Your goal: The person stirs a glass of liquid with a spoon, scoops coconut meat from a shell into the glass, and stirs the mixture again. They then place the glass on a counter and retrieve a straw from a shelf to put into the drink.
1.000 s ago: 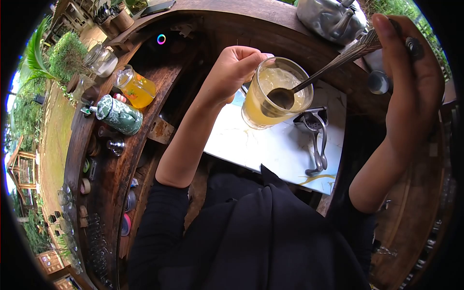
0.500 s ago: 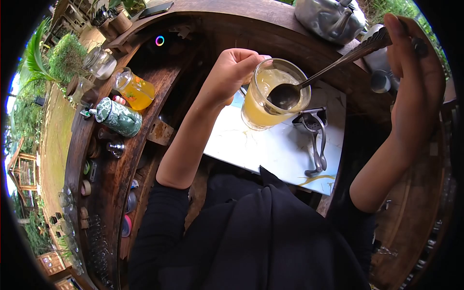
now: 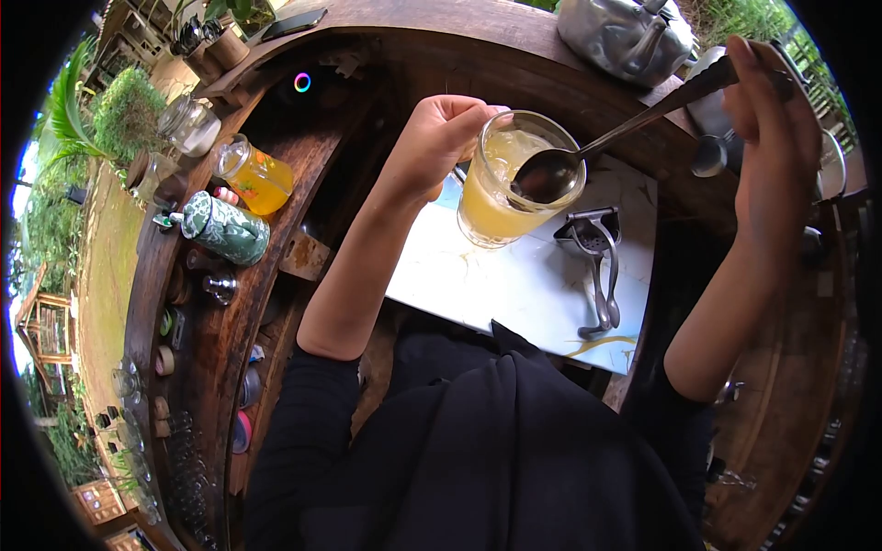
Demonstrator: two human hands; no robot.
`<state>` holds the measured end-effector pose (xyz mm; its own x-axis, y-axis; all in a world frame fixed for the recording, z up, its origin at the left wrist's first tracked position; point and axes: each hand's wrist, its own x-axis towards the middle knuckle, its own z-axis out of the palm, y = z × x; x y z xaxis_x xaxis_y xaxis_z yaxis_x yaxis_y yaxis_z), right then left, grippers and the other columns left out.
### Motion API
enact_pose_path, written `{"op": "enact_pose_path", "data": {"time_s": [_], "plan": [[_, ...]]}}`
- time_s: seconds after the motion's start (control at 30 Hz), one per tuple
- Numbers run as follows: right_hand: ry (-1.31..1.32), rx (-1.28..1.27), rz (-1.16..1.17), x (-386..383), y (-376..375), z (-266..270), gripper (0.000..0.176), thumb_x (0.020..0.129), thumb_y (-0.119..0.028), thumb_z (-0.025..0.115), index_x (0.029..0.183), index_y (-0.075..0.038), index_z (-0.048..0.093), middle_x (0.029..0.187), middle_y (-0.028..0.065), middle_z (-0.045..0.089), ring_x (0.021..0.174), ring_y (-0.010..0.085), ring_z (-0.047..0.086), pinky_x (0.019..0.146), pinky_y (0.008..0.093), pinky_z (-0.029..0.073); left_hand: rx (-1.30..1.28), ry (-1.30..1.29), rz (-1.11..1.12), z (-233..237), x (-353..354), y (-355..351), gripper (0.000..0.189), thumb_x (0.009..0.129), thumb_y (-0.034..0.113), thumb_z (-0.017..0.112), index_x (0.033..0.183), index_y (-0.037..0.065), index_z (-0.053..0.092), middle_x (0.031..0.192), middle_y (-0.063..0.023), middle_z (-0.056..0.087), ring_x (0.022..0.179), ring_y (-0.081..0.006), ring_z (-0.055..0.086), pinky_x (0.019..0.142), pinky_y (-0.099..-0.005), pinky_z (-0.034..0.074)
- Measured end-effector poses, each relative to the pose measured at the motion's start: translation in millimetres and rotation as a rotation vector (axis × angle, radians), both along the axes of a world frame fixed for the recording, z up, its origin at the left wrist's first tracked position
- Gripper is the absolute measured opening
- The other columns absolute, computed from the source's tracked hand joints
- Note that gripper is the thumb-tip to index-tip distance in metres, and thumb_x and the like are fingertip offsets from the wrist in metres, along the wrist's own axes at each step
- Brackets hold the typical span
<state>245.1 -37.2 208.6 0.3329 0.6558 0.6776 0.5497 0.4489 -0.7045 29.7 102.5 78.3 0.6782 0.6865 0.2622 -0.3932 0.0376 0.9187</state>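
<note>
My left hand [image 3: 450, 138] is closed round the handle of a glass mug [image 3: 482, 220], which is filled with a cloudy yellow drink and what looks like ice. My right hand [image 3: 772, 129], raised at the right, grips the end of a long metal spoon [image 3: 657, 108]. The spoon's bowl lies at the mug's mouth, dark and shiny, over the drink's surface. Behind the mug, a metal hand citrus squeezer [image 3: 602, 275] rests on the white marble-patterned board [image 3: 441, 271].
A dented metal kettle [image 3: 625, 41] stands on the wooden counter [image 3: 441, 16] ahead. Along the left shelf are a jug of orange drink [image 3: 257, 176], a green marbled enamel pot [image 3: 225, 228] and a glass jar [image 3: 190, 127]. A phone [image 3: 294, 24] lies at the upper left.
The spoon's bowl has come up slightly in the mug, showing more of its inside. My right hand has shifted a little left; my left hand keeps the mug nearly still.
</note>
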Motion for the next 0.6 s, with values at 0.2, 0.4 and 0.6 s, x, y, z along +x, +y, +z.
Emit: {"op": "enact_pose_path", "data": {"time_s": [0.2,0.4,0.6], "plan": [[0.098,-0.072,0.037,15.0,14.3,-19.4,0.022,0.088,-0.015,0.055,0.103,0.000,0.062,0.055,-0.0076,0.025,0.049,0.0036,0.020,0.048,0.0240,0.014,-0.002,0.055,0.000,-6.6,7.8,2.3,0.021,0.083,0.020,0.062,0.074,0.001,0.064,0.066,-0.0018,0.061,0.057,-0.0041,0.054,0.055,-0.0166,0.043],[0.299,-0.111,0.077,31.0,24.0,-41.1,0.014,0.085,-0.014,0.058,0.075,-0.005,0.059,0.052,-0.0086,0.033,0.046,0.0014,0.023,0.044,0.0212,0.015,-0.002,0.066,-0.008,-8.0,17.1,2.1,0.021,0.083,0.020,0.061,0.073,0.002,0.064,0.064,-0.0007,0.060,0.055,-0.0036,0.052,0.052,-0.0165,0.040],[0.475,-0.220,0.044,51.0,22.4,-69.5,0.017,0.083,-0.015,0.060,0.069,-0.008,0.054,0.051,-0.0086,0.034,0.044,0.0009,0.024,0.041,0.0207,0.015,-0.012,0.116,-0.057,-23.8,30.5,3.9,0.022,0.084,0.020,0.059,0.072,0.002,0.063,0.062,0.0002,0.058,0.053,-0.0031,0.051,0.051,-0.0168,0.039]]}}
